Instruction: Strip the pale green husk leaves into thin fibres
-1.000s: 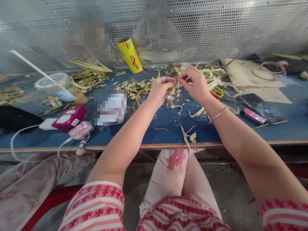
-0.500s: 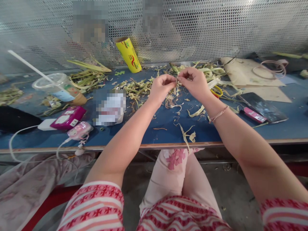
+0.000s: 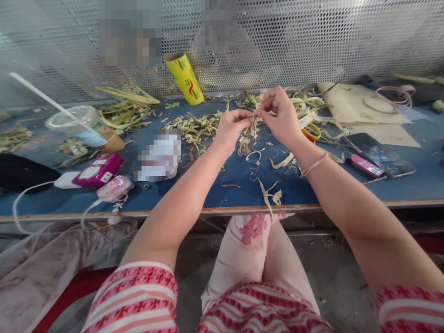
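Observation:
Over the middle of the blue table, my left hand [image 3: 231,129] pinches a small, pale, dry plant piece [image 3: 253,118] between thumb and fingertips. My right hand [image 3: 279,115] meets it from the other side, thumb and forefinger closed at the same spot, its other fingers loosely curled. The piece is tiny and mostly covered by the fingertips. Below the hands lie curled dry strips [image 3: 244,147]. A pile of shredded pale-green plant bits [image 3: 197,127] spreads behind and left of my left hand, and more leafy strips [image 3: 305,102] lie behind my right hand.
A yellow wrap tube [image 3: 185,79] leans by the perforated metal screen [image 3: 294,41]. At left stand a plastic cup [image 3: 74,122] with a straw, a purple box [image 3: 99,170] and a pink case [image 3: 115,188] on a cable. Rightward lie yellow-handled scissors [image 3: 312,132], a phone [image 3: 381,155] and cardboard [image 3: 360,104].
The fingers of my right hand have lifted and opened a little, while its thumb and forefinger stay at the left fingertips. My left hand has barely moved.

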`<state>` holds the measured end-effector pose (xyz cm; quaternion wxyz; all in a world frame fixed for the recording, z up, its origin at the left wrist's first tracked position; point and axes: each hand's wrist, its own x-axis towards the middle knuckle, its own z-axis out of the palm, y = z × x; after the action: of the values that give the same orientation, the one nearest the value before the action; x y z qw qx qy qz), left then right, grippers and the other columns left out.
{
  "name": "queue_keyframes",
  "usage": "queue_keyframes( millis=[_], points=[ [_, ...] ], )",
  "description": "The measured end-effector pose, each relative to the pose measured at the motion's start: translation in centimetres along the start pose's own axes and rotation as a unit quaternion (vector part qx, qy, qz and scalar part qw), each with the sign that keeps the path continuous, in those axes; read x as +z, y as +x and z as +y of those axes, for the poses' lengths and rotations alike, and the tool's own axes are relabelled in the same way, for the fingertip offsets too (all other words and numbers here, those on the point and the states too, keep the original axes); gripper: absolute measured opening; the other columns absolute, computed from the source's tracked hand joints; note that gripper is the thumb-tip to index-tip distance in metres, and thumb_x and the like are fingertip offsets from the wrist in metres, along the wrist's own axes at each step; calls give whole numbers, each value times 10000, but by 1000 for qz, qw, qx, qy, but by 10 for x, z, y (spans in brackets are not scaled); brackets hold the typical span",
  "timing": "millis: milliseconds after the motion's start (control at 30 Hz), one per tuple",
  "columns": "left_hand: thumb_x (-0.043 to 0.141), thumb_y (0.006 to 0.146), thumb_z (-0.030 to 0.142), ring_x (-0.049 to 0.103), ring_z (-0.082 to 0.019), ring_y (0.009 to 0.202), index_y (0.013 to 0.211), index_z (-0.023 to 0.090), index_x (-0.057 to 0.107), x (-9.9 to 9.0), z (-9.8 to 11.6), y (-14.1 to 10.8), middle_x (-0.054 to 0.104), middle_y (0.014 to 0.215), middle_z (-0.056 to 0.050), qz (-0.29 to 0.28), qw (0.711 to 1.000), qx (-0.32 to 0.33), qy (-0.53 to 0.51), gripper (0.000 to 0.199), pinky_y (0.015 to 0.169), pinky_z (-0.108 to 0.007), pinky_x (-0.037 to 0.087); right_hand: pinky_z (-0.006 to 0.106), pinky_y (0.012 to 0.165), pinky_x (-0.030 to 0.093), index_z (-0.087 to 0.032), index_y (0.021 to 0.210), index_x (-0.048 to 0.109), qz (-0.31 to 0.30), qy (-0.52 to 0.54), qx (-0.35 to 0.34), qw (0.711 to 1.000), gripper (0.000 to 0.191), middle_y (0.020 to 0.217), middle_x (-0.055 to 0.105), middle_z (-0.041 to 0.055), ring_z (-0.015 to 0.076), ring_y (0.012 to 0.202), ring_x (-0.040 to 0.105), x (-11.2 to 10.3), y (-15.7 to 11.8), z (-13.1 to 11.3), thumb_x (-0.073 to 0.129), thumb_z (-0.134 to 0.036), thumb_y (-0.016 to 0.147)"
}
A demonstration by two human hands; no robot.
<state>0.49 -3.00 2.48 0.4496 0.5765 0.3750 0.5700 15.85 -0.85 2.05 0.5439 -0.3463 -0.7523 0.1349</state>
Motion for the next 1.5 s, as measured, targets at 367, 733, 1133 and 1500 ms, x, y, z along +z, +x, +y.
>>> queue_keyframes(
  millis=[367,733,1133,1500],
  points=[
    [701,730,131,573,-81,641,765,169,671,-2,-2,0,643,670,11,-6,1000,-3,8,60,642,-230,465,316,751,512,-215,883,616,-25,-27,-25,999,93,860,598,10,153,881,590,-4,0,-4,602,-300,920],
    [675,765,138,627,-109,738,776,197,685,-1,-8,3,687,728,-7,10,998,36,55,60,715,-257,487,365,813,527,-221,838,707,-24,-45,-11,999,117,860,673,45,194,905,616,-8,0,-9,644,-301,894],
    [712,782,179,659,-168,850,806,204,684,-2,-4,-1,697,782,-12,44,987,93,123,45,774,-297,492,335,755,570,-217,878,729,-6,-24,-16,1000,129,921,656,61,198,955,623,-4,-1,-5,674,-333,874],
    [707,762,131,647,-191,935,731,209,630,-1,8,-8,687,778,-24,55,975,123,177,114,845,-305,477,401,810,591,-233,904,678,-24,-33,-27,999,171,921,607,63,219,970,592,1,-2,3,656,-402,892]
  ],
)
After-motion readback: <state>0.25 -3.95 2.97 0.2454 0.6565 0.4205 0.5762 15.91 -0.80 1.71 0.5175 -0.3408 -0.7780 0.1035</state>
